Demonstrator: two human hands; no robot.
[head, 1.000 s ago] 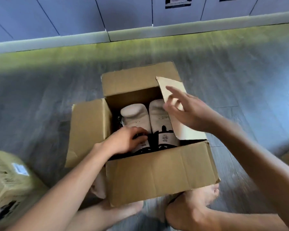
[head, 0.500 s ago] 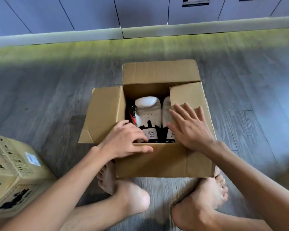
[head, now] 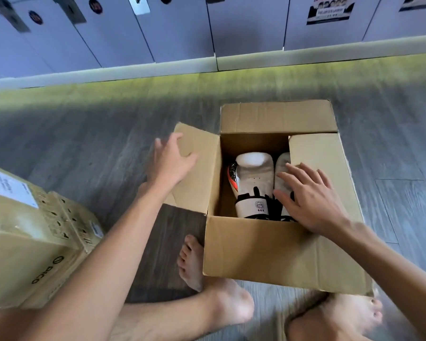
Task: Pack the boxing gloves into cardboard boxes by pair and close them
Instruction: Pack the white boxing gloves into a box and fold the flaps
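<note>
1. A person seated barefoot on a grey plank floor [head: 84,148] works to close an open cardboard box [head: 278,254], inside which a pair of white boxing gloves [head: 255,185] stands side by side, cuffs toward the near wall of the box.

2. Risk, as it appears: the gloves sit high in the box, so the flaps may not fold flat and could spring back up once released. The right flap [head: 322,168] also looks liable to lift if the pressing hand comes away before the left flap [head: 199,168] is folded over.

3. A second risk: the left flap is splayed outward from the box, and a hurried pull from its outer edge could crease or tear the already dented cardboard.

4. The left hand [head: 171,161] reaches across to the left flap of the box, fingers spread and slightly curled over the flap's far edge; it is blurred, so whether it has a firm hold cannot be told.

5. The right hand [head: 310,198] lies palm-down, fingers spread flat, partly on the right flap and partly over the right-hand glove, gripping nothing.

6. A second, closed carton [head: 35,237] sits well left of the box.
</note>
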